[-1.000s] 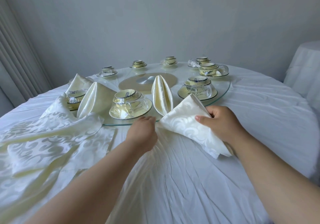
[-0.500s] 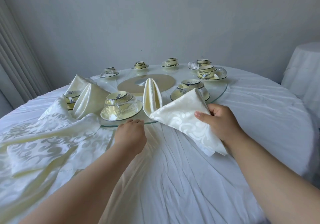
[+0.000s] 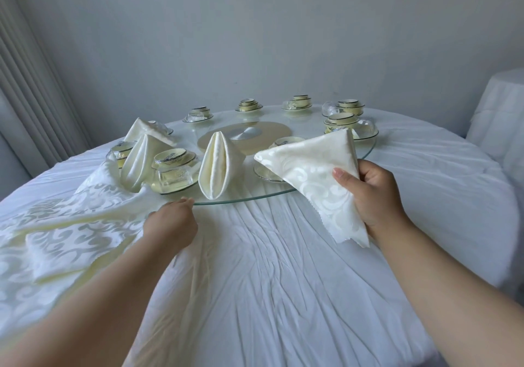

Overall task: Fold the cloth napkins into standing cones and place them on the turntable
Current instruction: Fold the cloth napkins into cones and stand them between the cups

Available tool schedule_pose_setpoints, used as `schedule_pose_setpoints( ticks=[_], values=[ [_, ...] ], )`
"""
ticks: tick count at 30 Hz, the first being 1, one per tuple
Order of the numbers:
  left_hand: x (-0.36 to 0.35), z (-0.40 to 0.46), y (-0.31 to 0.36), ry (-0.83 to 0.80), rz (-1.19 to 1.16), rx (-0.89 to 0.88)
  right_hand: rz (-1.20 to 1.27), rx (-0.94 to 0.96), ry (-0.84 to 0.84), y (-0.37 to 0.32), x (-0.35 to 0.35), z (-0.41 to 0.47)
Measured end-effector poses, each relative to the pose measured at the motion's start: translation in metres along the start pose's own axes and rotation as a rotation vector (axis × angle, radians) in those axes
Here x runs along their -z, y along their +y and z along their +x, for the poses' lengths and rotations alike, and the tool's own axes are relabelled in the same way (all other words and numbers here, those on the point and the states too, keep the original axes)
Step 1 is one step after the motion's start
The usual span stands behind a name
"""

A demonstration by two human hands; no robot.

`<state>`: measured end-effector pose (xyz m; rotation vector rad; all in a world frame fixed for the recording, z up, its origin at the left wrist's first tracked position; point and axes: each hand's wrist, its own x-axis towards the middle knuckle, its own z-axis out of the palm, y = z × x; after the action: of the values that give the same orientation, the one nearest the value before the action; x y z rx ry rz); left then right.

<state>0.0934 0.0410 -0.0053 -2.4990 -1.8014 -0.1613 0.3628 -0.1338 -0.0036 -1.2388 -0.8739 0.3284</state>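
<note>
White-clothed worktop [image 3: 283,281]: my right hand [image 3: 377,196] grips a folded napkin [image 3: 317,174]; left hand [image 3: 170,222], fingers curled, touches the turntable [image 3: 365,154] rim. I should set it upright, near side.

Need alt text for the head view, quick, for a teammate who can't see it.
The right hand holds a folded cream napkin above the glass turntable, whose near edge the left hand touches. Three cone napkins stand among teacups.

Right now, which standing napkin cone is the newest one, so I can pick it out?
Find the glass turntable on the white table. On its near edge three cream cones stand. It is the front one, between two cup sets, nearest the left hand, its centre slit facing you.
</note>
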Motion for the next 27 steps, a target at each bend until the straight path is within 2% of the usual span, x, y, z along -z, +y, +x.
schedule_pose_setpoints(
  ticks=[3, 5, 8, 12, 15, 17, 20, 24, 27],
  values=[
    [0.003, 0.01, -0.013, -0.05, 0.055, 0.075, 0.009, 0.036, 0.038, 0.0, -0.001, -0.002],
    [0.003, 0.014, -0.023, -0.028, 0.05, 0.124, -0.002, 0.065, 0.082, 0.0, -0.002, -0.002],
    [0.007, 0.011, -0.025, 0.162, -0.026, 0.122, -0.083, 0.119, 0.171, 0.004, -0.002, -0.001],
    [0.012, -0.007, 0.004, 0.493, -0.113, -0.05, -0.205, 0.17, 0.259, 0.006, -0.004, -0.001],
    [0.009, -0.024, 0.041, 0.578, -0.231, -0.353, -0.3, 0.213, 0.289, 0.001, -0.006, 0.0],
    [0.004, -0.031, 0.066, 0.52, -0.278, -0.545, -0.359, 0.238, 0.297, -0.003, -0.006, 0.008],
    [-0.003, -0.035, 0.103, 0.312, -0.309, -0.681, -0.433, 0.255, 0.276, -0.007, -0.005, 0.024],
    [-0.009, -0.022, 0.131, 0.122, -0.319, -0.632, -0.526, 0.238, 0.226, -0.006, -0.013, 0.046],
    [-0.015, -0.007, 0.134, 0.056, -0.277, -0.585, -0.573, 0.203, 0.189, 0.002, -0.027, 0.066]
  ],
)
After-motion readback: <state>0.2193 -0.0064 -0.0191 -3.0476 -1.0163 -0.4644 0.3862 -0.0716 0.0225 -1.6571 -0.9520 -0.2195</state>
